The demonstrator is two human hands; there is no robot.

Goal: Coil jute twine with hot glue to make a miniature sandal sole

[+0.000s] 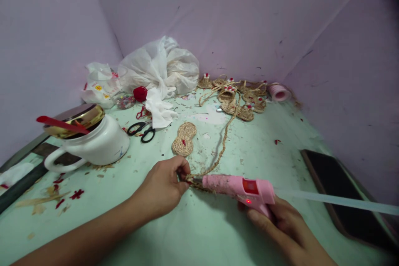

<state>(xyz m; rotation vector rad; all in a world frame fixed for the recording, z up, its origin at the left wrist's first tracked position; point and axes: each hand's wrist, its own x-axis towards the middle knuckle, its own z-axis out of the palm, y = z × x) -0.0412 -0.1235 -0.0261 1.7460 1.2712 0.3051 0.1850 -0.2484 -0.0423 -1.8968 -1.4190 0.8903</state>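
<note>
My right hand (280, 222) grips a pink hot glue gun (240, 189) whose red light is on; a clear glue stick (336, 201) juts out of its back to the right. Its nozzle touches the end of a braided jute cord (222, 143). My left hand (166, 185) pinches that cord end right at the nozzle. The cord runs away across the pale green table (199, 224) toward a heap of small jute pieces (240, 97). A flat peanut-shaped jute coil (183, 139) lies just beyond my left hand.
A white mug (96, 141) with a gold lid and a red stick stands at left. Black scissors (141, 131), a red ball (140, 93), white plastic bags (158, 68) and a pink spool (279, 92) lie farther back. A dark phone (343, 191) lies at right. Purple walls enclose the table.
</note>
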